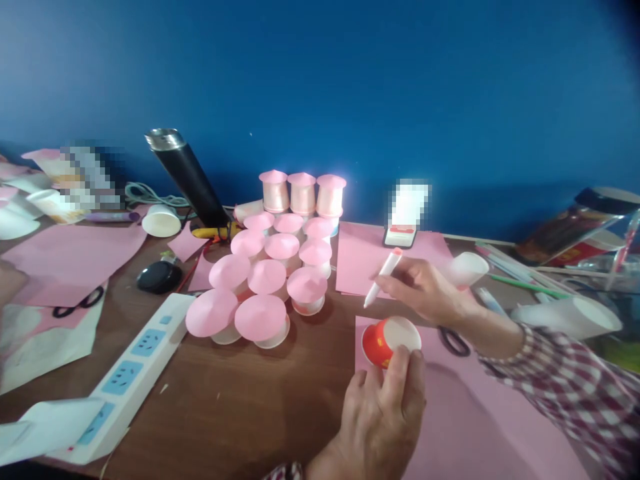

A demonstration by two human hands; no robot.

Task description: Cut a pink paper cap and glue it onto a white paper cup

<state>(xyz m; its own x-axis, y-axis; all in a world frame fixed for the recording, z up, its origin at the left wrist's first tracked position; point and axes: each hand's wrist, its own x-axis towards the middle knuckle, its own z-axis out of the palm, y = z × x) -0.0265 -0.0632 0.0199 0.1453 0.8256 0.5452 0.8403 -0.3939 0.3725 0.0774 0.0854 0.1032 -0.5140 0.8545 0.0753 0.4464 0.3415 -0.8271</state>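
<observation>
My left hand (385,407) grips an upside-down red paper cup (383,340) that sits on a pink paper sheet (475,427) at the front right of the brown table. My right hand (425,287) holds a white pen (383,275) just above the cup, tip pointing down-left, clear of it. To the left stands a group of several paper cups capped with pink paper cones (273,267), arranged in rows, with three taller ones (301,193) at the back.
A white power strip (133,373) lies at front left. A black flask (187,177) leans behind the cups. Black scissors (77,303), pink sheets (70,257) and loose white cups (161,220) sit left; a phone (401,235), pencils (515,273), cups (575,313) and a jar (580,227) sit right.
</observation>
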